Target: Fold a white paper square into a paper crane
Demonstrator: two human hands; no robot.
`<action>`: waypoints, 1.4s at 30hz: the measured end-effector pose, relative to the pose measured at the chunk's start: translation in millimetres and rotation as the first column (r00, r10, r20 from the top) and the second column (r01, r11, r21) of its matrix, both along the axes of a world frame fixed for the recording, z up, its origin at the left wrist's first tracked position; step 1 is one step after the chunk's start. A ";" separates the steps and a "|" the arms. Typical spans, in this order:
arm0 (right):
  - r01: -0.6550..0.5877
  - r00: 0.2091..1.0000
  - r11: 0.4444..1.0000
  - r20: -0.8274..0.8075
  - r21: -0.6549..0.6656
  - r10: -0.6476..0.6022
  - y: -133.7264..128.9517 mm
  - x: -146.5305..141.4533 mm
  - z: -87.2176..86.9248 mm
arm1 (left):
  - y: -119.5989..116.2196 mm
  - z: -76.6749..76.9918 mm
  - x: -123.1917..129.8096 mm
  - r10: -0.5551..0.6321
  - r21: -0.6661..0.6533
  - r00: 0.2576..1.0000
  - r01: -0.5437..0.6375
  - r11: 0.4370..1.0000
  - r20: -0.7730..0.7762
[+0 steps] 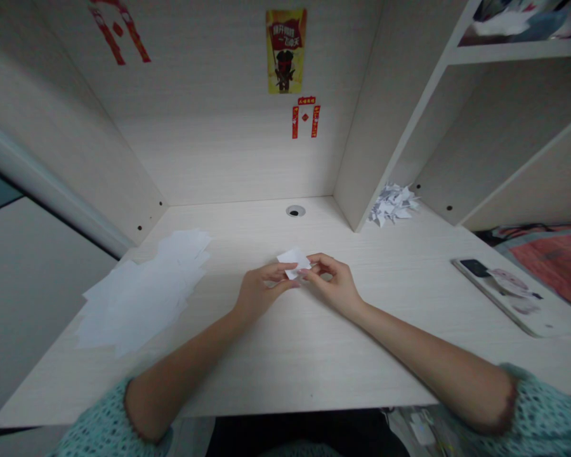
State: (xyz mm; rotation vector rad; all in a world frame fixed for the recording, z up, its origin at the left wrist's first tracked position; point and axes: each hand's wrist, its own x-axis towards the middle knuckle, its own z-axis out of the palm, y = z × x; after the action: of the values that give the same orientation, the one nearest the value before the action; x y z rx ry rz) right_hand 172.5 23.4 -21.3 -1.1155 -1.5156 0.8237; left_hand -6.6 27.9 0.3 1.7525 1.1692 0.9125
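A small white piece of paper is held above the middle of the desk, pinched from both sides. My left hand grips its left edge between thumb and fingers. On the other side, my right hand is closed on the right edge, thumb toward me. Both hands hover close together over the pale desk; whether the paper is folded is too small to tell. To the left of my left hand lies a spread pile of white paper sheets.
A heap of small white paper pieces sits in the cubby behind the upright divider. On the right lies a phone in a decorated case, near a red cloth. A round cable hole is at the back.
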 end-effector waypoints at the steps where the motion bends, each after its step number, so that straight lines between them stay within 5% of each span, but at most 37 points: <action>1: 0.009 1.000 1.000 0.001 0.010 -0.009 -0.2 -0.2 0.1 | -0.8 0.8 0.1 0.000 0.018 1.000 0.000 1.000 -0.022; 13: -0.026 0.991 0.986 0.137 0.166 0.003 -2.8 0.3 0.8 | 8.9 -2.7 1.2 0.090 -0.164 0.962 -0.048 0.985 0.257; 18: 0.000 0.995 0.971 0.095 0.240 -0.023 -2.2 1.7 5.7 | 10.8 -6.5 2.2 0.019 -0.289 0.955 0.071 0.955 0.296; 29: -0.183 0.981 0.974 -0.044 0.136 0.191 6.3 10.3 -2.6 | 9.8 -2.5 -4.0 0.085 -0.499 0.898 0.160 0.852 0.433; 38: -0.143 0.985 0.981 -0.077 0.132 0.154 2.5 5.3 -1.2 | 8.8 -0.4 -2.4 0.160 -0.497 0.871 0.106 0.861 0.464; 42: -0.211 0.974 0.945 0.132 0.250 0.183 -0.1 4.9 4.3 | 7.6 0.8 -0.8 0.214 -0.496 0.849 0.065 0.866 0.484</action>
State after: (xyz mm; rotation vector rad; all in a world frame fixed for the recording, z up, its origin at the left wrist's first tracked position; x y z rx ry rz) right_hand 177.4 23.3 -17.0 -0.8314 -1.7903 0.6790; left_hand -7.4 35.5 1.1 0.9525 0.9903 0.9529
